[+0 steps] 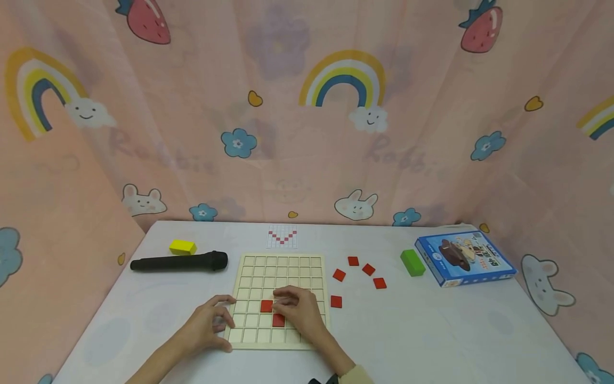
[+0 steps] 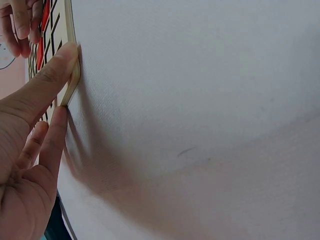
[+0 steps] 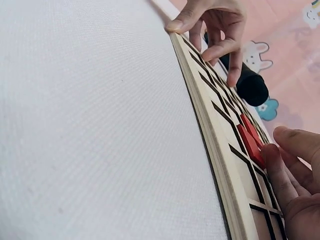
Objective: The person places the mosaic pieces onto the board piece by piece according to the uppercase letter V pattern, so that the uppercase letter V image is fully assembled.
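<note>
My white table (image 1: 431, 341) carries: wooden grid board (image 1: 278, 277), black microphone (image 1: 179, 262), yellow block (image 1: 183, 247), green block (image 1: 412, 262), blue box (image 1: 464, 258), pattern card (image 1: 282, 236), five loose red tiles (image 1: 368, 269).

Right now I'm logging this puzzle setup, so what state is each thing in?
wooden grid board: flat on the table, most cells bare
red tiles in board: two seated, diagonal to each other
loose red tiles: five scattered right of the board
left hand: steadying the board's near-left corner
right hand: fingers resting on the seated tiles
black microphone: lying on its side
blue box: closed, flat
</note>
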A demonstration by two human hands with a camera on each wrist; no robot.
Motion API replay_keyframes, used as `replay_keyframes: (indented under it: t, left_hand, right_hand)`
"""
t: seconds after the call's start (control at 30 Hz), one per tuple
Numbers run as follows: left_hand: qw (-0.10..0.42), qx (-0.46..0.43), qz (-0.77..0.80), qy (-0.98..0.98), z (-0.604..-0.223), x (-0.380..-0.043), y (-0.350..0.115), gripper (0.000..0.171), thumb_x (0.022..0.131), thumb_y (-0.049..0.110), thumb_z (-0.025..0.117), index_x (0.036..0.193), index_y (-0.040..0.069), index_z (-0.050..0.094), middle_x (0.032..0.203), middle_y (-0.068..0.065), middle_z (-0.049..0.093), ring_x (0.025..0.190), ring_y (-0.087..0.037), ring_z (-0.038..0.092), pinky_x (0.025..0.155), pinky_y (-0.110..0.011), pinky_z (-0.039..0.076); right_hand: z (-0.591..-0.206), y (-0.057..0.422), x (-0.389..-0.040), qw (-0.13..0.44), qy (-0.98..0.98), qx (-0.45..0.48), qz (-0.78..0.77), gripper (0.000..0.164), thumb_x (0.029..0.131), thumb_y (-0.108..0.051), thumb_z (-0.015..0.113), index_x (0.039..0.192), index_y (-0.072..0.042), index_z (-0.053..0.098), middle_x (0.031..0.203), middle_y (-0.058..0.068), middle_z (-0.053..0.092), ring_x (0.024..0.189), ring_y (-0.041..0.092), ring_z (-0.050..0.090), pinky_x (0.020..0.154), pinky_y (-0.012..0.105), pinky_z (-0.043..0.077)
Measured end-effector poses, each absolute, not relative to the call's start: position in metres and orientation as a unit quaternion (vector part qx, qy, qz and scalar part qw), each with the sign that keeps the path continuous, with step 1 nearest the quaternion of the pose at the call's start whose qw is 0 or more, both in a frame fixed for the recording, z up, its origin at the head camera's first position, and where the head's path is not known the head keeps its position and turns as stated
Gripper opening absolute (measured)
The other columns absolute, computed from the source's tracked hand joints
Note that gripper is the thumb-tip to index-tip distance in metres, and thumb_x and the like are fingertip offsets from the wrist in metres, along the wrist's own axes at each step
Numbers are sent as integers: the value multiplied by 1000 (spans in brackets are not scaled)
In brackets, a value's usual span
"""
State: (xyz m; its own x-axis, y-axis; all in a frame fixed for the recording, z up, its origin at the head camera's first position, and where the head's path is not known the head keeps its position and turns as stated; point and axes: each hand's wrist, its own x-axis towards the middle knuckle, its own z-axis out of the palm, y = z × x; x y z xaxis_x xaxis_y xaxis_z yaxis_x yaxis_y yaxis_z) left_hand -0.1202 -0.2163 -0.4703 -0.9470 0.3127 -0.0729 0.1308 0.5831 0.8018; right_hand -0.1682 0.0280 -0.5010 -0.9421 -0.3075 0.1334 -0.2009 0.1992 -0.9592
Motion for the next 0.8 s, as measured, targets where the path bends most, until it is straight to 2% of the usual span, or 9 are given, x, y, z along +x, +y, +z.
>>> replay_keyframes:
  t: [0.13,0.33,0.8]
  left_hand:
    - [103,125,437,885,-469,-120,-215,37,50,4,91,76,9,64,132,-21,46,116,-49,47,80,-23,58]
    - [103,123,439,884,-468,-119,-214,38,49,4,91,75,8,64,132,-21,46,116,-50,47,80,-23,58]
    - [99,135,434,885,-469,-119,-216,37,50,6,91,75,9,64,131,-23,46,115,-50,47,79,-22,58]
  right_hand:
    - [-499,35,-169,49,783,-144,-604,26,80,-6,76,105,-3,70,103,7,70,85,13,68,74,18,58]
    - [-498,51,-171,57,779,-123,-612,26,81,-9,76,107,-4,70,105,7,70,87,15,68,77,20,58]
    - [-492,108,-173,16,784,-100,-612,24,82,-3,74,105,0,69,102,12,69,86,18,66,77,17,57]
